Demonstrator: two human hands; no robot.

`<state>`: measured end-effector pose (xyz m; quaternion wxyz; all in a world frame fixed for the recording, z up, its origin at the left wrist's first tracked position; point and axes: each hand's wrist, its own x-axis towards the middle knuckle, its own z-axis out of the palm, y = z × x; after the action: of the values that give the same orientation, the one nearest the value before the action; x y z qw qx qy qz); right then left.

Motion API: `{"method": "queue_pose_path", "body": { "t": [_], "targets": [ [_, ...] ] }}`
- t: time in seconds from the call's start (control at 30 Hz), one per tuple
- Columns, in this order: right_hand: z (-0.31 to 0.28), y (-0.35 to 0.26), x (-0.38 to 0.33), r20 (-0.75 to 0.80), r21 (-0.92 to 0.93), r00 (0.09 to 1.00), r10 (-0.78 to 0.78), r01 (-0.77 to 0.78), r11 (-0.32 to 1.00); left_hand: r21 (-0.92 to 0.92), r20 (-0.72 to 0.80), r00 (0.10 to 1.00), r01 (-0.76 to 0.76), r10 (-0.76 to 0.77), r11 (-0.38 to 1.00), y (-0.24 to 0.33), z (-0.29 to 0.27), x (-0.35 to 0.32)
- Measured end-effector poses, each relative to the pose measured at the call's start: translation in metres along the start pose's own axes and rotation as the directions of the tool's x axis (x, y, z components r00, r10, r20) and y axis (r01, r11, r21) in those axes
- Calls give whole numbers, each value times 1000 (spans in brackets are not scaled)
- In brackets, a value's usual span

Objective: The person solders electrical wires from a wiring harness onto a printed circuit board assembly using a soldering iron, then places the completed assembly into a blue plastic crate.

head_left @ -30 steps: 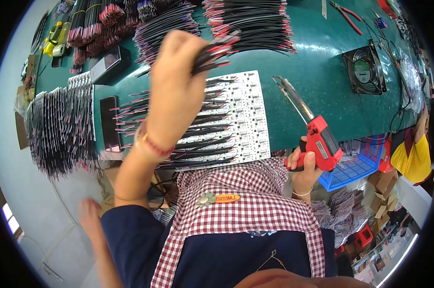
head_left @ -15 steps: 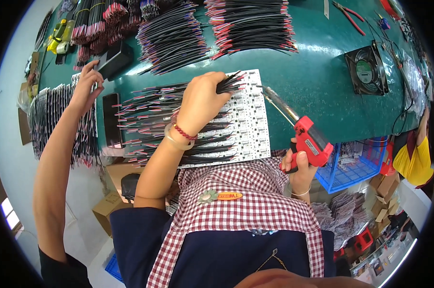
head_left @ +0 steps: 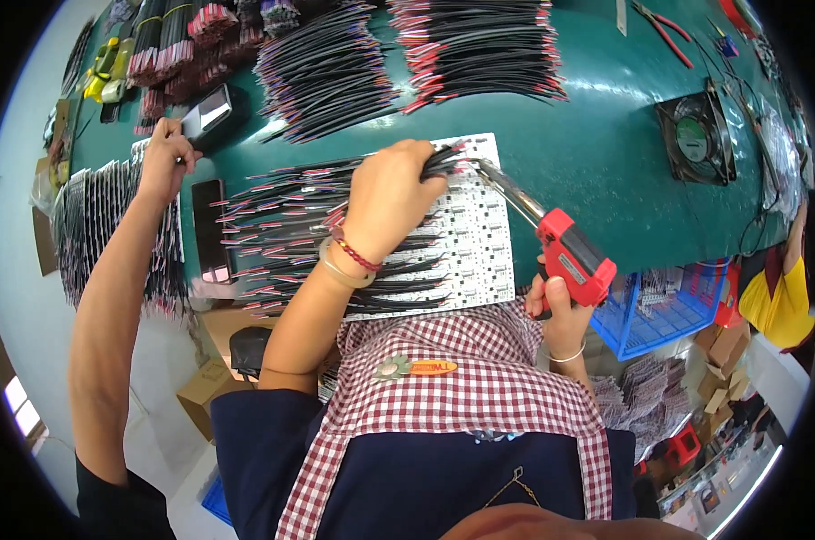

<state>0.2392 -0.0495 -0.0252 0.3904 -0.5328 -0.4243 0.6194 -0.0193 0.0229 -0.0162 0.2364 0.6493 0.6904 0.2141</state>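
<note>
On the green worktable (head_left: 597, 153), in front of the person's checked apron (head_left: 461, 405), lies a white circuit-board panel (head_left: 484, 234); its near edge is at the apron, and rows of black wires (head_left: 394, 279) lie over its left part, their red and pale ends reaching past its left side; its right part is bare of wires.

Left hand (head_left: 389, 193): above the panel, fingers closed on a small bunch of black wires (head_left: 440, 164), ends pointing right, over the panel's far portion; exact count hidden by the fingers.

Right hand (head_left: 561, 315): wrapped around the handle of a red-and-black soldering gun (head_left: 574, 256); its metal tip slants up and left to the bunch's ends; contact between tip and wire cannot be told.

Left of the panel: a dark phone (head_left: 211, 232); farther left, a stack of wired boards (head_left: 110, 234); a co-worker's hand (head_left: 164, 166) is at its upper right, beside a black box (head_left: 211, 117); whether that hand grips anything cannot be told.

Beyond: two spreads of cut wires (head_left: 326, 72); far right, a black fan (head_left: 693, 139).
</note>
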Motion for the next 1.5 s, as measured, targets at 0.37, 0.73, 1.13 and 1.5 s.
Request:
{"method": "queue_pose_path", "body": {
  "t": [0.37, 0.73, 1.13, 1.5],
  "targets": [
    [-10, -2, -15, -118, 115, 986, -122, 135, 984, -72, -130, 989, -75, 65, 995, 21, -11, -18],
    [-12, 3, -7, -34, 97, 999, -25, 28, 995, -10, 21, 1000, 21, -21, 1000, 5, -1, -2],
    [-12, -2, -3, -2, -88, 1000, -13, 13, 996, 44, 26, 997, 74, -75, 996, 15, 6, 2],
    [-10, -8, -8, -40, -32, 999, 8, -9, 999, 34, 31, 998, 59, -60, 998, 12, 6, 5]
  ]
}}
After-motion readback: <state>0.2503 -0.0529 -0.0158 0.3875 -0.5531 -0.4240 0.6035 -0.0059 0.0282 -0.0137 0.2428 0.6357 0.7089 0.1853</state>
